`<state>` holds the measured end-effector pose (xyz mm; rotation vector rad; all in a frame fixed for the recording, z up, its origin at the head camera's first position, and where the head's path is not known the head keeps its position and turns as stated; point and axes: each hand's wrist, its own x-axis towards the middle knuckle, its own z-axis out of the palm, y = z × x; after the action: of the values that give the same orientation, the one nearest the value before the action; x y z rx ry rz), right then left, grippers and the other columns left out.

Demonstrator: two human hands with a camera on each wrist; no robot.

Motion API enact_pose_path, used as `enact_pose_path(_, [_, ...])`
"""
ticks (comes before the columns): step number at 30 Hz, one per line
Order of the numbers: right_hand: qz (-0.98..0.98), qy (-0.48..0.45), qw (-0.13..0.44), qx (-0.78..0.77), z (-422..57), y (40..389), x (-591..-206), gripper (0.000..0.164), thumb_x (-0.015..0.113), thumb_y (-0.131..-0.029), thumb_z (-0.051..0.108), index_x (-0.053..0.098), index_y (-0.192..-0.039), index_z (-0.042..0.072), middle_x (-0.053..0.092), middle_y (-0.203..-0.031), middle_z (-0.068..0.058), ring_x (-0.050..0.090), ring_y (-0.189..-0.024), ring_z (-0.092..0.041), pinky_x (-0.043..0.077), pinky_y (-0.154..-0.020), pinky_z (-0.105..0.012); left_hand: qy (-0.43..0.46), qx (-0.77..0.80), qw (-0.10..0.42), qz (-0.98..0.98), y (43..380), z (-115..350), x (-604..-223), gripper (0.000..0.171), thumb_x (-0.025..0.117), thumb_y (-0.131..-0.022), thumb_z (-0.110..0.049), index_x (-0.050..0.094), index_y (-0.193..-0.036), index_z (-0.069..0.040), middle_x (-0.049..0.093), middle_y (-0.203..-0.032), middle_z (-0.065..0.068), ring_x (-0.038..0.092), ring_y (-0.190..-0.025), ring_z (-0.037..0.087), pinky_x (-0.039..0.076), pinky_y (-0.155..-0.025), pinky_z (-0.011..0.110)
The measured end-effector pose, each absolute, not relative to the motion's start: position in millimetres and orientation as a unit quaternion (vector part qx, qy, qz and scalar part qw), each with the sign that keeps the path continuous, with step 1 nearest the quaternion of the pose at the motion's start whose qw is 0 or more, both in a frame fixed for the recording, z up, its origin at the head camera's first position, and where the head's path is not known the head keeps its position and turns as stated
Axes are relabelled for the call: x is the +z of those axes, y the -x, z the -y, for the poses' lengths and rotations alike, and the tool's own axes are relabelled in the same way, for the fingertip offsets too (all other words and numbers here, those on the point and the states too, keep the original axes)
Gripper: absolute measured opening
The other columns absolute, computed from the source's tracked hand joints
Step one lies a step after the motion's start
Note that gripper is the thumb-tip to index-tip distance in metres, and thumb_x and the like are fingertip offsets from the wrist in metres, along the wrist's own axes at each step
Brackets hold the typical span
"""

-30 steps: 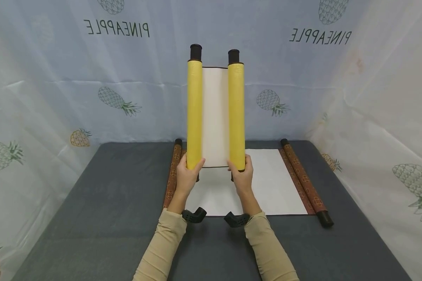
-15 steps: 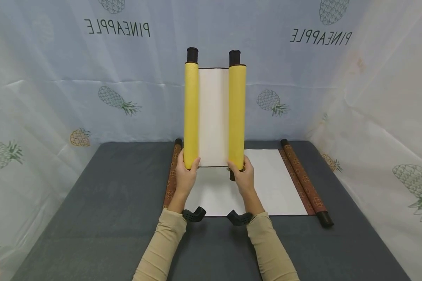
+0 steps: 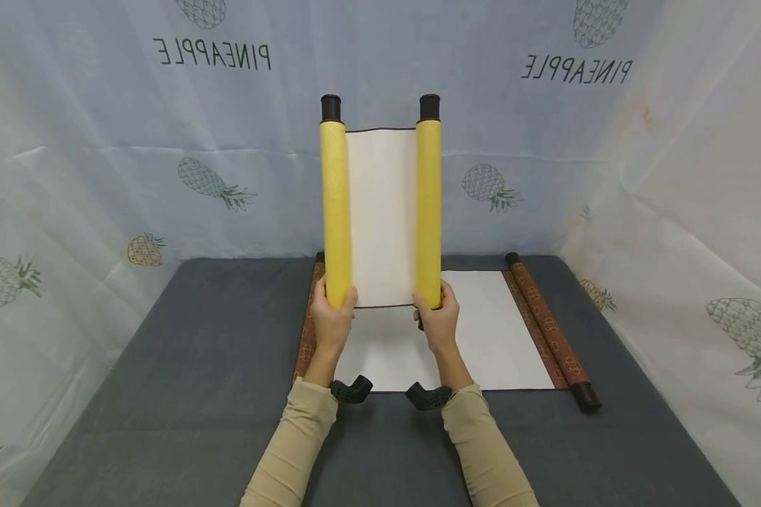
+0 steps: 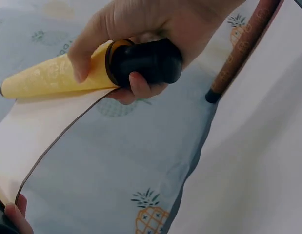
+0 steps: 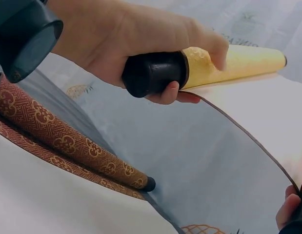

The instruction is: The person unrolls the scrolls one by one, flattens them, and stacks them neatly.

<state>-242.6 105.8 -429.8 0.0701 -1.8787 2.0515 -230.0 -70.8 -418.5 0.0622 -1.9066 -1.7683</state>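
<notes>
Left hand [image 3: 332,317] grips lower end of left roller [image 3: 337,211] of yellow scroll [image 3: 382,225]; right hand [image 3: 440,320] grips lower end of right roller [image 3: 428,211]; scroll rises above both hands, pale sheet [image 3: 382,204] spanning rollers; brown-patterned scroll [image 3: 497,331] lies unrolled below, on dark tabletop [image 3: 215,366].

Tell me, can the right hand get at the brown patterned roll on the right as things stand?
Probably not just yet: the right hand grips a yellow roll. Were it freed, the way looks open, with nothing standing between it and the brown patterned roll.
</notes>
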Motion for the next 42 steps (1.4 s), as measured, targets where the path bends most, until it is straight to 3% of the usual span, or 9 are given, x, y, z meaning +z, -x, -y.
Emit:
enact_pose_path(5, [0.668,-0.008,0.182,0.722,-106.5,245.0,-430.5,0.049,0.074,-0.079,0.003,0.048,-0.12,-0.001,0.053,-0.077,0.003,0.051,-0.045,-0.005,0.045,-0.046,-0.019,-0.023,-0.647,0.277,0.71,232.5,71.3,-421.3,0.061,0.074,-0.081,-0.012,0.046,-0.133,0.0,0.056,-0.098,0.019,0.053,-0.065,0.011,0.05,-0.051,0.018])
enact_pose_path(10, [0.659,0.001,0.181,0.73,-108.1,242.6,-425.1,0.04,0.069,-0.081,-0.001,0.046,-0.114,0.0,0.058,-0.07,0.009,0.052,-0.044,-0.005,0.046,-0.045,-0.018,-0.025,-0.628,0.297,0.719,234.2,73.6,-422.2,0.054,0.073,-0.081,-0.011,0.049,-0.128,0.003,0.059,-0.101,0.025,0.053,-0.074,0.021,0.047,-0.061,0.026])
enact_pose_path(16, [0.66,0.017,0.18,0.729,-108.8,241.4,-422.9,0.031,0.066,-0.083,0.0,0.048,-0.108,-0.003,0.051,-0.078,0.001,0.052,-0.046,-0.004,0.047,-0.045,-0.017,-0.025,-0.624,0.307,0.718,236.4,78.5,-424.1,0.048,0.072,-0.081,-0.011,0.054,-0.123,0.001,0.06,-0.096,0.023,0.048,-0.074,0.018,0.042,-0.063,0.03])
enact_pose_path(25, [0.656,0.041,0.159,0.736,-113.6,246.9,-427.5,0.035,0.066,-0.085,0.002,0.052,-0.117,-0.003,0.047,-0.09,0.0,0.056,-0.07,-0.006,0.055,-0.061,-0.016,-0.03,-0.627,0.313,0.713,236.3,83.2,-421.6,0.045,0.073,-0.079,-0.011,0.06,-0.12,0.002,0.062,-0.093,0.023,0.049,-0.073,0.017,0.042,-0.061,0.026])
enact_pose_path(30, [0.682,0.057,0.168,0.71,-116.9,246.5,-426.9,0.04,0.072,-0.082,0.005,0.058,-0.12,-0.001,0.053,-0.092,0.002,0.053,-0.081,-0.01,0.05,-0.067,-0.016,-0.031,-0.64,0.309,0.703,236.4,89.4,-420.6,0.048,0.076,-0.078,-0.008,0.06,-0.122,0.001,0.065,-0.101,0.024,0.052,-0.077,0.012,0.045,-0.064,0.021])
enact_pose_path(36, [0.696,0.057,0.162,0.697,-119.5,247.6,-427.3,0.044,0.071,-0.085,0.007,0.057,-0.125,-0.001,0.056,-0.096,-0.002,0.055,-0.081,-0.008,0.051,-0.068,-0.014,-0.007,-0.657,0.303,0.69,237.3,96.6,-417.7,0.057,0.078,-0.078,-0.007,0.057,-0.131,-0.004,0.066,-0.118,0.021,0.059,-0.093,0.019,0.048,-0.072,0.015])
enact_pose_path(42, [0.7,0.042,0.139,0.699,-120.4,249.2,-428.8,0.044,0.065,-0.091,0.015,0.051,-0.132,0.005,0.052,-0.099,-0.001,0.059,-0.076,-0.003,0.053,-0.063,-0.014,-0.017,-0.64,0.288,0.712,237.4,94.4,-419.7,0.057,0.072,-0.084,-0.009,0.05,-0.137,-0.002,0.063,-0.116,0.023,0.056,-0.088,0.017,0.048,-0.069,0.014])
